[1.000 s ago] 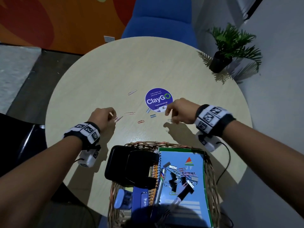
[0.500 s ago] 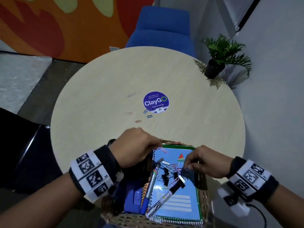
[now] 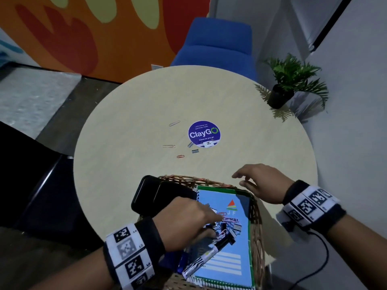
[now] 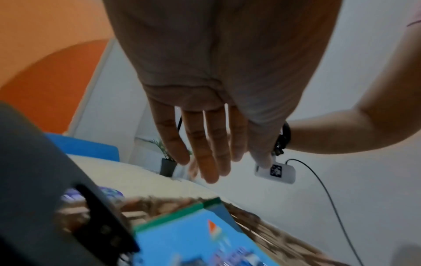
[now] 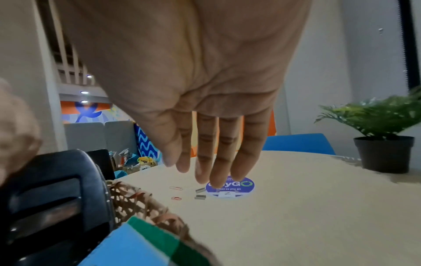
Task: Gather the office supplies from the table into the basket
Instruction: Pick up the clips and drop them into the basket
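Table (image 3: 129,114) — plant (image 3: 293,84) (potted), sticker (image 3: 204,133)

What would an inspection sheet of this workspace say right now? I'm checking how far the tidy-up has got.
Surface: round pale table with a purple sticker.
Job's things: wicker basket holds a blue notebook, clips and a marker; three paper clips and two staple strips lie on the table.
Clutter: nothing seen.
Hands: left hand open over the notebook; right hand open beyond the basket's rim.
Cables: black cable runs from the right wrist.
Surroundings: potted plant, blue chair, orange wall.
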Tool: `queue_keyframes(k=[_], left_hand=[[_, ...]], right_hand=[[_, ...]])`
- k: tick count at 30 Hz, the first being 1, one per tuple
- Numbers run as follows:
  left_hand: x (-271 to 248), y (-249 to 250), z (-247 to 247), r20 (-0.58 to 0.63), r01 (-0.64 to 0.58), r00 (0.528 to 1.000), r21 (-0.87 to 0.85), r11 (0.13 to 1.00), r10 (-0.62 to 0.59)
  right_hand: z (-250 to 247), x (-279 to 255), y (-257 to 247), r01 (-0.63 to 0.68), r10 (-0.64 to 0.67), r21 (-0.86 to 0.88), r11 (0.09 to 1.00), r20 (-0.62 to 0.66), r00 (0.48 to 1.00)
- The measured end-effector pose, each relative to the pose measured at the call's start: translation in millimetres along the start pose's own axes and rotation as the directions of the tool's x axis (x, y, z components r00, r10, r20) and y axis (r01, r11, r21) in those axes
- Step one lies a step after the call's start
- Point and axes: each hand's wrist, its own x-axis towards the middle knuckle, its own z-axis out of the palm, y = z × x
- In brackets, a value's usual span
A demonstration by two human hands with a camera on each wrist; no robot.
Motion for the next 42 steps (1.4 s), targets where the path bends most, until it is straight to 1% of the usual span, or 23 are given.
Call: queue_keyframes(k=[2,3,5,6,7,8,10,12,14,17,20,22,25,28,32,34,35,37,39,41,42], left_hand=[[-5,-22,-16,-0.072,0.097,0.993,0.014,0.995,-0.096],[-5,-37,-27,-0.120,0.159,0.980,0.001,0.987,-0.158],[-4,-74,-54,-0.177,0.302,0.939,0.005,0.953,-0.296],[-2,-98,-66,-0.185,0.377,0.913,0.045,0.925,-0.364],[3,-124,-76,-0.177,0.445,0.888,0.094,0.891,-0.425],[8,-151,-82,-0.144,0.499,0.865,0.136,0.856,-0.481],[22,-196,-79,-0.068,0.558,0.829,0.170,0.812,-0.555],[39,-230,-59,-0.022,0.583,0.811,0.112,0.805,-0.584],[56,-243,-31,0.010,0.583,0.812,0.016,0.812,-0.584],[75,-250,6,0.015,0.576,0.817,-0.067,0.815,-0.576],[84,-253,25,-0.021,0.611,0.783,-0.159,0.775,-0.622],[88,-254,29,-0.054,0.613,0.773,-0.195,0.765,-0.633],[95,-257,33,-0.047,0.616,0.775,-0.167,0.770,-0.630],[98,-254,31,-0.014,0.648,0.754,-0.146,0.747,-0.657],[88,-246,21,0.070,0.710,0.704,-0.099,0.697,-0.707],[72,-245,14,0.079,0.727,0.686,-0.128,0.675,-0.723],[63,-246,9,0.058,0.730,0.677,-0.178,0.660,-0.733],[46,-245,-6,-0.033,0.714,0.651,-0.315,0.626,-0.759],[31,-231,-31,-0.156,0.662,0.635,-0.395,0.637,-0.756],[20,-207,-56,-0.246,0.597,0.648,-0.424,0.681,-0.721],[14,-191,-67,-0.262,0.563,0.664,-0.440,0.699,-0.700]], right_hand=[[-7,22,-6,0.022,-0.021,-0.052,0.998,0.010,1.000],[-11,34,-10,0.033,-0.031,-0.076,0.997,0.020,0.999],[-15,62,-17,0.062,-0.056,-0.124,0.990,0.045,0.997],[-16,76,-20,0.075,-0.066,-0.152,0.986,0.058,0.996],[-16,91,-23,0.086,-0.074,-0.182,0.979,0.072,0.995],[-16,106,-26,0.098,-0.081,-0.208,0.973,0.087,0.993],[-14,134,-32,0.098,-0.075,-0.228,0.969,0.111,0.991],[-9,161,-34,0.033,-0.012,-0.174,0.984,0.121,0.993],[-2,182,-33,-0.037,0.050,-0.100,0.994,0.126,0.991],[7,200,-33,-0.076,0.079,-0.041,0.996,0.090,0.993],[14,213,-38,-0.086,0.085,0.027,0.996,0.050,0.995],[18,221,-40,-0.084,0.082,0.039,0.996,0.055,0.995],[23,227,-41,-0.078,0.083,-0.062,0.995,0.082,0.993],[25,229,-43,-0.083,0.091,-0.093,0.992,0.089,0.992],[19,217,-40,-0.079,0.083,-0.048,0.996,0.096,0.992],[6,203,-34,-0.063,0.063,0.010,0.998,0.072,0.995],[-2,194,-30,-0.045,0.043,0.036,0.998,0.057,0.997],[-18,171,-22,-0.004,0.003,0.099,0.995,0.017,1.000],[-28,142,-13,0.011,-0.016,0.217,0.976,0.019,1.000],[-31,110,-8,-0.002,-0.028,0.400,0.917,0.069,0.997],[-30,96,-5,-0.009,-0.035,0.471,0.882,0.084,0.996]])
